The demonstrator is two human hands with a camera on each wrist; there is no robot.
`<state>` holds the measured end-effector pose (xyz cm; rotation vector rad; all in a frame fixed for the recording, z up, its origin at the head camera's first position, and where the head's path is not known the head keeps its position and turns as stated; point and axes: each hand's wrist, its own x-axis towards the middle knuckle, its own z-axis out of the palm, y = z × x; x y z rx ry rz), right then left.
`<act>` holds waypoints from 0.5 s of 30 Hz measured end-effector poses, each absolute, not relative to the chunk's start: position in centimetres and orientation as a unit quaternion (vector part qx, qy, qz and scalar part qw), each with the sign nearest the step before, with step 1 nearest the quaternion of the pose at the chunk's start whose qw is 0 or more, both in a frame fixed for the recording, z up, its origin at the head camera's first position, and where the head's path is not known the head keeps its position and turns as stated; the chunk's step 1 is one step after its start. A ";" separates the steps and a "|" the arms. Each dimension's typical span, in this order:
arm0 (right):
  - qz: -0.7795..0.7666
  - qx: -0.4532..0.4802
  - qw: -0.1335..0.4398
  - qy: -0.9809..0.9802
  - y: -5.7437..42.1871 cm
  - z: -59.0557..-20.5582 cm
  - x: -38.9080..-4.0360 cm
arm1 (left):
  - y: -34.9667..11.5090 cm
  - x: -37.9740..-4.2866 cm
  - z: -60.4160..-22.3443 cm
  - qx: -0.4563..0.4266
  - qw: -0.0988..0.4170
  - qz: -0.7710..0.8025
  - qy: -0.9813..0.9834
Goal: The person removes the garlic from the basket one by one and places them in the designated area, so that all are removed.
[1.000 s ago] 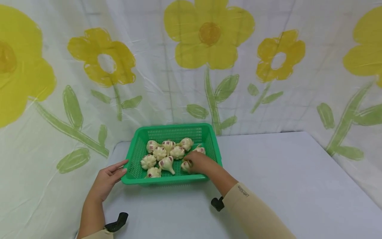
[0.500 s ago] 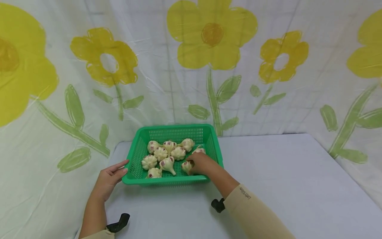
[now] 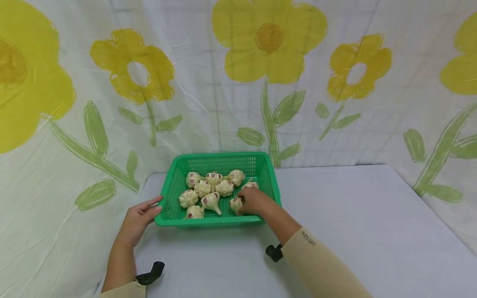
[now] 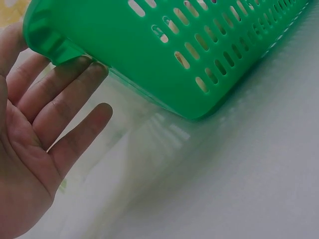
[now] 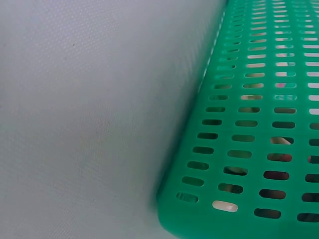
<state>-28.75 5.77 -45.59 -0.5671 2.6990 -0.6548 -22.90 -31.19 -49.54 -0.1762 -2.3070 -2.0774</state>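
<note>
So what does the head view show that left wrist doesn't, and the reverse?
Head only: the bare right hand gripping a round cream garlic bulb with purple patches; both beige sleeves.
Left wrist only: the palm side of the bare left hand, two fingertips touching the lip of the slotted green plastic basket.
Both: left hand, basket, flat white table.

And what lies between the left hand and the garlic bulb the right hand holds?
The basket's left wall, then other garlic bulbs, in the head view.
</note>
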 end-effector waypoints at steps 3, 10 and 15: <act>-0.227 -0.200 0.154 0.941 5.7 -45.5 -28.9 | -31.1 -23.0 -49.4 -0.058 0.019 -0.676 -0.734; -0.244 -0.203 0.151 0.936 5.7 -45.5 -28.9 | -31.3 -23.1 -49.6 -0.046 0.017 -0.681 -0.731; -0.256 -0.232 0.114 0.931 5.9 -45.8 -28.6 | -31.3 -23.1 -50.0 -0.047 0.009 -0.679 -0.733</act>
